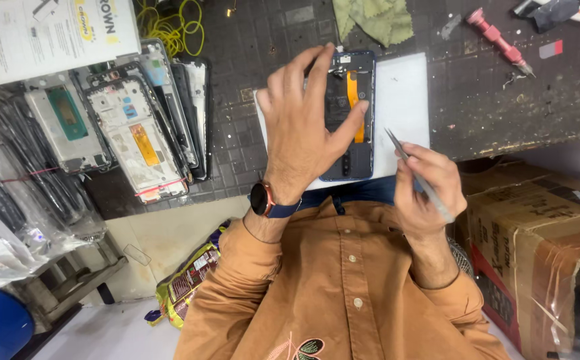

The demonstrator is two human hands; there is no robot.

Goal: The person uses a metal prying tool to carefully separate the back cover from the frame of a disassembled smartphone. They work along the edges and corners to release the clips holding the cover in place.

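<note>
White box (57,33) top left; brown carton (537,247) (taped) right.

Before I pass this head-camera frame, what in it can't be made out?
- Opened phone: its left part is hidden behind the left hand.
- Tweezers: the rear end is covered by the right hand; the tip is too small to show whether it grips anything.
- White box: cut off by the top edge.
</note>
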